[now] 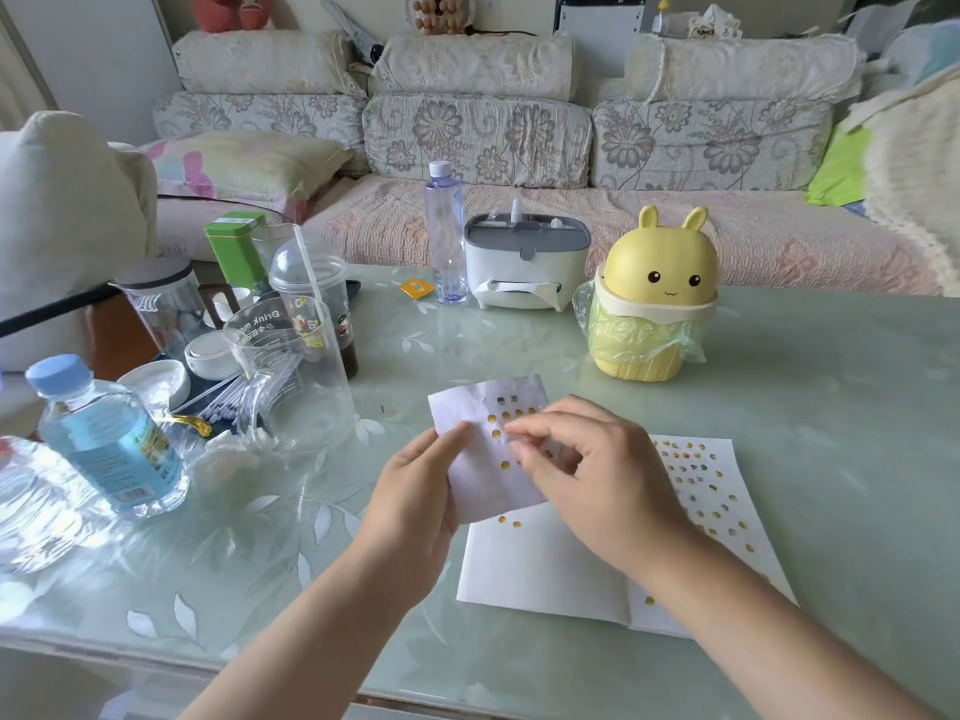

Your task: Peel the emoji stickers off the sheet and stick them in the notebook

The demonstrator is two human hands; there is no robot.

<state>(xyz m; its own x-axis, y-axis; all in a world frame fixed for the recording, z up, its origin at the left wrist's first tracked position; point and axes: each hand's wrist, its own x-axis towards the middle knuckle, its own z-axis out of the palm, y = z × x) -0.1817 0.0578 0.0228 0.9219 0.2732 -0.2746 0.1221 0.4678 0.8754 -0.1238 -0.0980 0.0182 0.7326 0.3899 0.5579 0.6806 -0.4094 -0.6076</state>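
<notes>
Counter (810, 387): pale green glass top, near edge running just below the forearms. Left half is crowded with a glass beaker (291, 376), a water bottle (109, 439) and cups. The room to move lies on the right, between the notebook and the rabbit-shaped bin (654, 298).

Notebook (540, 563): open flat at near centre. Far right page is dotted with stickers; left page has only two or three by its far edge.

Sticker sheet (483, 407): held above the notebook's far left corner, creased, a few yellow emoji stickers (492, 419) left on it.

Left hand (410, 491): grips the sheet's near left edge, thumb on top.

Right hand (597, 475): fingers (540, 423) curled narrow, thumb and forefinger pinching at the sheet's middle. Cannot tell whether a sticker has lifted; blurred.

Risks, as judged: a tiny sticker may fold on itself or tear if pulled fast. The limp sheet may buckle under the pinch. The right forearm hangs over the filled page and could scuff stickers there. A leftward swing of the left elbow would meet the beaker.
</notes>
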